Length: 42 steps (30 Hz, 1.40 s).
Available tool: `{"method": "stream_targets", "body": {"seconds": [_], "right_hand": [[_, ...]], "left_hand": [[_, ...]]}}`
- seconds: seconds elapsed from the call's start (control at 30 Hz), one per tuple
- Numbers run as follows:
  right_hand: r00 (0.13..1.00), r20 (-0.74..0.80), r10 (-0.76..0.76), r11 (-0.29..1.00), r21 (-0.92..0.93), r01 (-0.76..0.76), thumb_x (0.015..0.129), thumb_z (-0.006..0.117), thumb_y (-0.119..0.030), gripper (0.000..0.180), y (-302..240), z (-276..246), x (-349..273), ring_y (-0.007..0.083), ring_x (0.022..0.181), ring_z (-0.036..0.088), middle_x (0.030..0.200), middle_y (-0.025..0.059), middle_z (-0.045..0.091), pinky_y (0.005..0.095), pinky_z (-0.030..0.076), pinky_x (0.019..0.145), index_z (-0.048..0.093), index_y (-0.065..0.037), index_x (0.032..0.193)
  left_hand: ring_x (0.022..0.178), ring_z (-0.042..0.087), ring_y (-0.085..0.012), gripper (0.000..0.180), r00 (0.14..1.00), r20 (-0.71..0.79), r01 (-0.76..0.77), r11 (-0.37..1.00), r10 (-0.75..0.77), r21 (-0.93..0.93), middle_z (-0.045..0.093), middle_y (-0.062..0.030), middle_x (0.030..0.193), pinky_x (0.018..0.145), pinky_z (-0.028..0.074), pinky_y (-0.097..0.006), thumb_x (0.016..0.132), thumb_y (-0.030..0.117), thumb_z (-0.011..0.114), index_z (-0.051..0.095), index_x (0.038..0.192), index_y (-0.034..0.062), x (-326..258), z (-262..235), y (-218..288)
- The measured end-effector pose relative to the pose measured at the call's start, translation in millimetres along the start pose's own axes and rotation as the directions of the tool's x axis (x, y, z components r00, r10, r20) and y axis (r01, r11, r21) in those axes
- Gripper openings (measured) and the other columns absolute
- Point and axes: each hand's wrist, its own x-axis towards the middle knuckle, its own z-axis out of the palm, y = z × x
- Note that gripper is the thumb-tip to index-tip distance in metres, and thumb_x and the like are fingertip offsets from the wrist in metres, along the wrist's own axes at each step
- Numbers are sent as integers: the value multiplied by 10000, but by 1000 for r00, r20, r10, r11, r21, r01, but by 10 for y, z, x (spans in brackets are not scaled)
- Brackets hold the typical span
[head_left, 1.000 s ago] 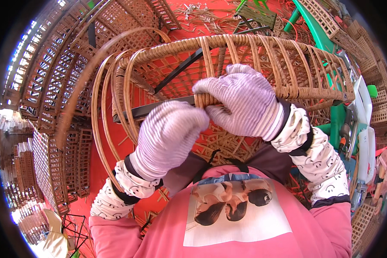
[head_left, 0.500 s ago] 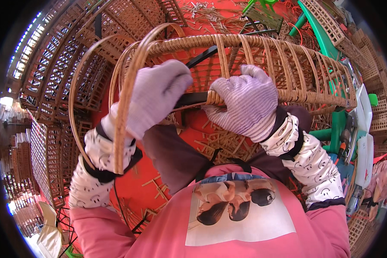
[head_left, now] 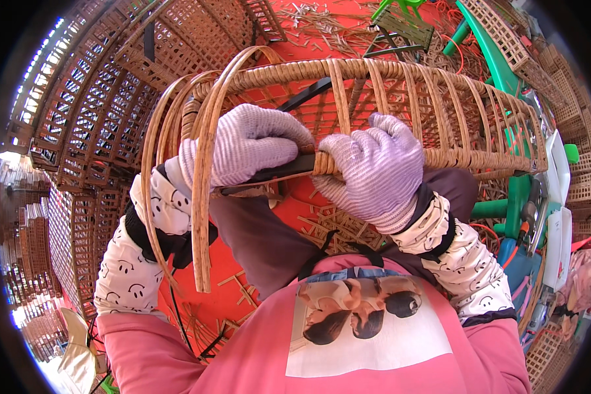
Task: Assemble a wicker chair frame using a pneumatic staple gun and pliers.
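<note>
Rattan basket (head_left: 338,92) over red floor (head_left: 233,253): likely light, stiff; cane strips (head_left: 203,197) probably springy. Best hold: cane wrapping (head_left: 324,164), where right hand (head_left: 377,171) grips. Left hand (head_left: 246,146) curled at dark bar (head_left: 282,169), grasp unclear.

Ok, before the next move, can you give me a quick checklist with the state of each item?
1. Right hand on the wrapped section of the bar: ok, thumb and fingers close around it.
2. Left hand at the bar: ok, just left of the wrapped section.
3. Left hand's hold on a strand: cannot tell, its fingertips hide it.
4. Cane loops clear of the left arm: not ok, they hang across the wrist and sleeve.
5. Dark bar covered between the hands: not ok, a bare stretch shows.
</note>
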Motion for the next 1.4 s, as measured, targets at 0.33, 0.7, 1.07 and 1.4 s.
{"method": "stream_targets", "body": {"seconds": [0.33,0.7,1.07,1.4], "right_hand": [[992,123,16,996,87,-27,564,763,-225,605,146,-174,9,354,1001,555,987,139,616,445,403,931,548,-94,1114],[989,100,-106,992,84,98,676,725,-244,620,279,-271,106,374,1011,566,1017,169,616,441,439,888,468,-95,1220],[518,792,324,728,141,-671,810,602,-423,406,550,-256,894,123,395,497,512,54,565,283,402,381,618,-43,670],[640,689,339,626,343,-700,830,634,-289,291,333,-181,602,95,474,508,520,31,539,280,413,473,623,-21,718]], "left_hand": [[934,617,-283,428,966,-189,-73,887,177,456,620,-145,966,829,482,-329,680,71,682,568,1090,33,-10,334,10],[785,587,-121,148,846,-506,-130,986,167,107,627,-61,797,737,471,-276,865,100,562,628,899,-28,3,370,65],[723,583,-102,135,845,-511,-213,976,158,-51,626,-46,759,680,476,-254,847,108,596,633,889,-15,79,419,62],[677,569,-98,142,678,-734,-354,896,48,-268,621,-38,739,629,455,-235,844,120,591,642,893,-3,170,520,67]]}}
